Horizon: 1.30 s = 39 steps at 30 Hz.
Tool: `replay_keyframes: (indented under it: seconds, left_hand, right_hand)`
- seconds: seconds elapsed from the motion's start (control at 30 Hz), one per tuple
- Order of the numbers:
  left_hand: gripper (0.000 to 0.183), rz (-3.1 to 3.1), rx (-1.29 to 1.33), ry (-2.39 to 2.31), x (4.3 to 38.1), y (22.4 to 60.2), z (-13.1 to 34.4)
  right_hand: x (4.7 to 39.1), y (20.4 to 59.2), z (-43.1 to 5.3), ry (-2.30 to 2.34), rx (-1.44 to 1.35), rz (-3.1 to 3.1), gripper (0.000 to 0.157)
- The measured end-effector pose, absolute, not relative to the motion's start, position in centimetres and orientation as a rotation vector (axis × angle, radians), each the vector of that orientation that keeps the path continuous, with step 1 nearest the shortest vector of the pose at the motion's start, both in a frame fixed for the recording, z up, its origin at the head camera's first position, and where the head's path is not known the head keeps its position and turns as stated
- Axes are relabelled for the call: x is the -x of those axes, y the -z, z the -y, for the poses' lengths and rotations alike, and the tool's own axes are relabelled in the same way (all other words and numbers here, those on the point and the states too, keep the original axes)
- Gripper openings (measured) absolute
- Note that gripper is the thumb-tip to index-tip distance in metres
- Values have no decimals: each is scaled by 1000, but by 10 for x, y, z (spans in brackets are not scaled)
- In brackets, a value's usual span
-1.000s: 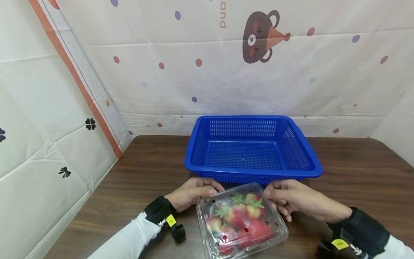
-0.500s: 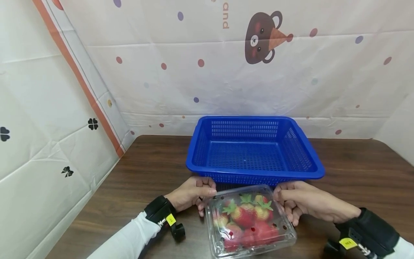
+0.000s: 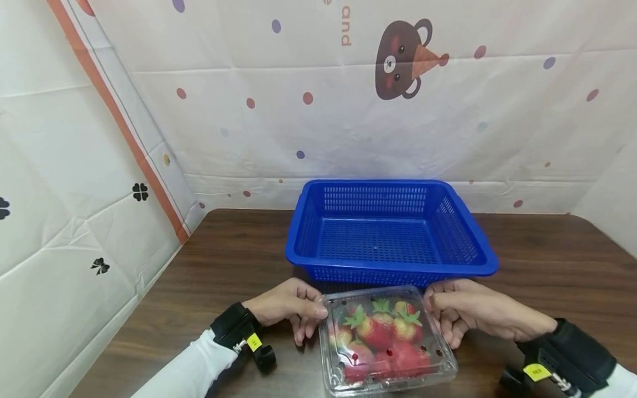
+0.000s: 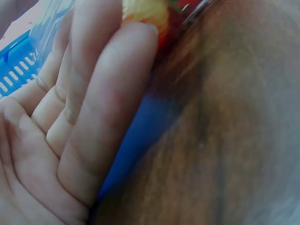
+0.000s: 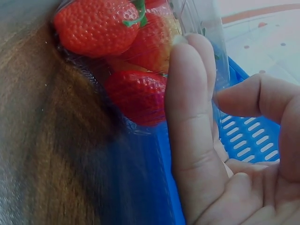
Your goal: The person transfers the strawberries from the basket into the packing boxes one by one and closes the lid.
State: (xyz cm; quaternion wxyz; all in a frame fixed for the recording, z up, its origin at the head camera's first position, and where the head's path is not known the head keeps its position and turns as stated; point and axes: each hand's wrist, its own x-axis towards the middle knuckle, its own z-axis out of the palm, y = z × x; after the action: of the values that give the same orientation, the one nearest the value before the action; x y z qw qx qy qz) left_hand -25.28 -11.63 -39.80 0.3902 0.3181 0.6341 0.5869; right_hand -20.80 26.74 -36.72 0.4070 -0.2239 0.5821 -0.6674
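A clear plastic clamshell box [image 3: 388,384] with several red and pale strawberries [image 3: 375,331] in it lies on the table, close in front of a blue basket [image 3: 390,268]. At its far left corner, my left hand [image 3: 291,307] pinches the rim, thumb tip on the edge and the other fingers bent down beside the box. My right hand [image 3: 470,312] grips the far right corner between thumb and fingers. In the right wrist view, its fingers [image 5: 190,89] lie along the box's side, with strawberries [image 5: 138,96] showing through the plastic.
The blue basket stands against the back of the brown wooden table [image 3: 239,249]. A white curtain [image 3: 224,132] with dots and a bear print hangs behind it and along the left side. Each wrist carries a black strap with a small camera.
The box has shifted right and turned straighter, my right hand moving right with it. My left hand has regripped at the corner and drawn slightly left, its lower fingers now showing.
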Motion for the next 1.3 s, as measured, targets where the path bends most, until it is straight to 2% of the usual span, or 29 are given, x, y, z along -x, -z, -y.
replay_keyframes:
  seconds: [0.33, 0.8, 1.3]
  left_hand:
    - [38, -1539, -849, -1460, 249, 396, 117]
    - [37, -1387, -878, -1378, 232, 395, 119]
    - [31, -1349, -961, -1378, 234, 401, 116]
  right_hand:
    - [207, 363, -268, 1671, 511, -1515, 27]
    - [208, 361, -266, 1675, 487, -1550, 28]
    - [207, 362, -267, 1686, 475, -1584, 29]
